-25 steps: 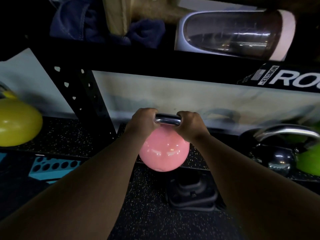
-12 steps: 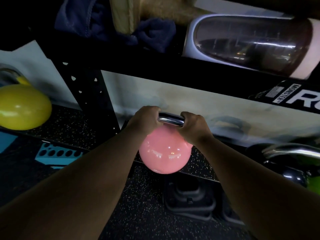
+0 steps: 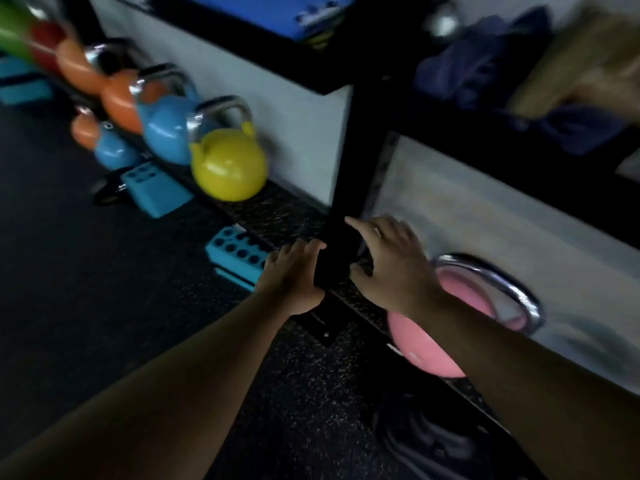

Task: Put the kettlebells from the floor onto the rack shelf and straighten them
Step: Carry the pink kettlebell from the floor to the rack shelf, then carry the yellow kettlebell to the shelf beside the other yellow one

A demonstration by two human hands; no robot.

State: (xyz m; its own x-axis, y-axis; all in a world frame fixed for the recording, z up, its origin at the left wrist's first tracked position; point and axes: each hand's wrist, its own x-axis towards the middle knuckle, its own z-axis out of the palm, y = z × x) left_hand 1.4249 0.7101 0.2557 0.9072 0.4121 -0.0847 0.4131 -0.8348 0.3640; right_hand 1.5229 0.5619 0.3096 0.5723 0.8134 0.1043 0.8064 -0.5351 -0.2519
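Note:
The pink kettlebell [image 3: 446, 344] with a chrome handle rests on the low speckled rack shelf [image 3: 284, 216], partly behind my right forearm. My right hand [image 3: 388, 265] hovers to its left with fingers spread, holding nothing. My left hand [image 3: 294, 275] is beside it, fingers loose, in front of the black rack upright [image 3: 353, 150]. Further left on the same shelf stand a yellow kettlebell [image 3: 228, 168], a blue kettlebell [image 3: 166, 129] and orange kettlebells [image 3: 117, 98]. A small blue kettlebell [image 3: 114, 150] and a small orange one [image 3: 85, 129] sit lower, by the floor.
Blue perforated blocks [image 3: 235, 251] [image 3: 156, 188] lie on the dark rubber floor below the shelf edge. The upper shelf holds a blue box [image 3: 277, 12], dark cloth [image 3: 485, 71] and a blurred tan object [image 3: 581, 64]. A black floor bracket [image 3: 429, 441] sits below the pink kettlebell.
Both hands let go of the pink kettlebell's handle; it now sits on the shelf. The view swung left, bringing the row of coloured kettlebells into sight.

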